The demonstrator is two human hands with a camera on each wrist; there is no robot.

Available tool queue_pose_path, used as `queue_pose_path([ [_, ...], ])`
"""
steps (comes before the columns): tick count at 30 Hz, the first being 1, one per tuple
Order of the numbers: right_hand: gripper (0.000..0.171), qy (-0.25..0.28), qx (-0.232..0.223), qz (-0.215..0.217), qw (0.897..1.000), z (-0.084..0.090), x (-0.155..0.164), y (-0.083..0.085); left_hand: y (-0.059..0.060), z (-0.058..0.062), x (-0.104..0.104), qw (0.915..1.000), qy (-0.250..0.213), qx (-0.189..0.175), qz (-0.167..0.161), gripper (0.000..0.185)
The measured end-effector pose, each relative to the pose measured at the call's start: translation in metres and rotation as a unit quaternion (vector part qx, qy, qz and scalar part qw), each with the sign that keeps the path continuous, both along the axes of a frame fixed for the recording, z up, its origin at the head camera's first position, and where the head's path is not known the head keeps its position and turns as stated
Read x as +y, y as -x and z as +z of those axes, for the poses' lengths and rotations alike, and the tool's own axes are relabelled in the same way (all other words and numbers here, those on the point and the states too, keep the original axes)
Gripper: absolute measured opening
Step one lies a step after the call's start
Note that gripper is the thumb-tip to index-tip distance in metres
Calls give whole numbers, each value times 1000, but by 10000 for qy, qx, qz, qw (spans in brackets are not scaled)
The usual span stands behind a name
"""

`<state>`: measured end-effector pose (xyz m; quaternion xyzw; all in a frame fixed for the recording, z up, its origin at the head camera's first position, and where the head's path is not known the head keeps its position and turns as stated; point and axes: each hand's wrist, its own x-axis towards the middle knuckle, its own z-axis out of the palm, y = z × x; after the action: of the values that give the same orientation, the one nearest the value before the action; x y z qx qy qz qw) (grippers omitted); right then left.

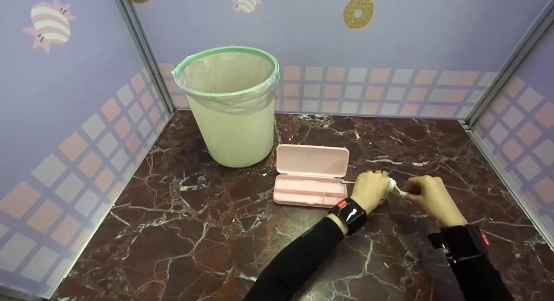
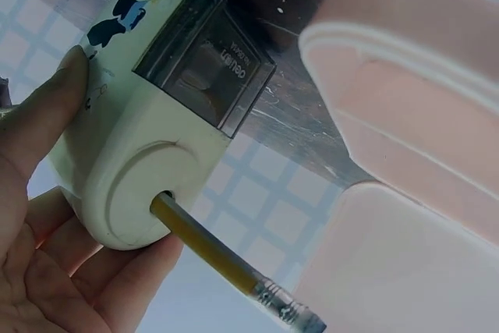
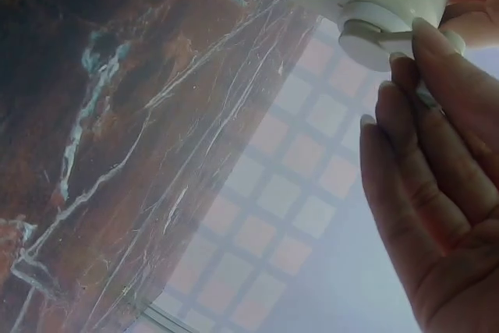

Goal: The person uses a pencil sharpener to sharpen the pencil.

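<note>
Here the left hand [image 1: 370, 190] wraps around a cream-white plastic crank pencil sharpener [image 2: 148, 115], its fingers [image 2: 35, 126] curled along the body and clamped on it. The sharpener sits low over the dark red marble surface [image 1: 194, 232], just to the right of an open pale pink plastic pencil case [image 1: 309, 175] and between the two hands. Its body is rounded and smooth, with a smoky transparent shavings drawer [image 2: 207, 56] set into one side bearing small white lettering, and a dark cartoon print near the top edge. A yellow wooden pencil [image 2: 207, 247] with a metal ferrule is pushed point-first into the round front opening, its eraser end sticking out toward the pencil case. At the opposite end, the right hand [image 1: 430, 197] holds the white crank handle [image 3: 382, 37], fingertips [image 3: 437, 60] pinched on it, the remaining fingers lying close together. A pale green round wastebasket [image 1: 231, 106] lined with a thin bag stands well apart, at the back left.
</note>
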<state>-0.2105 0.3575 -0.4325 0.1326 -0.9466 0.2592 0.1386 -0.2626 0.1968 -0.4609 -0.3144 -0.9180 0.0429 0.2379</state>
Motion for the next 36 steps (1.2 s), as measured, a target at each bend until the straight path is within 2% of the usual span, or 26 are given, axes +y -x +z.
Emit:
queue_pose_path([
  [7, 13, 261, 552, -315, 9976, 0, -3, 4, 4, 0, -4, 9998, 23, -88, -157, 24],
  [11, 14, 134, 1054, -493, 9931, -2, -4, 9, 5, -1, -6, 9998, 55, -46, -203, 21],
  [15, 15, -49, 1340, -617, 9890, -3, -6, 15, 5, -1, -7, 9997, 69, -40, -248, 21],
  [20, 14, -243, 1457, -731, 9863, -2, -7, 25, 7, -3, -7, 9994, 19, 35, -342, 20],
  [26, 12, -354, 1292, -953, 9864, -6, -9, 41, 7, -3, -8, 9993, -2, 125, -357, 22],
  [32, 11, -135, 1289, -991, 9866, -18, -7, 57, 8, -4, -9, 9993, -21, 93, -352, 24],
  [36, 12, -74, 1314, -986, 9864, -25, -4, 61, 9, -4, -9, 9992, -53, 75, -379, 24],
])
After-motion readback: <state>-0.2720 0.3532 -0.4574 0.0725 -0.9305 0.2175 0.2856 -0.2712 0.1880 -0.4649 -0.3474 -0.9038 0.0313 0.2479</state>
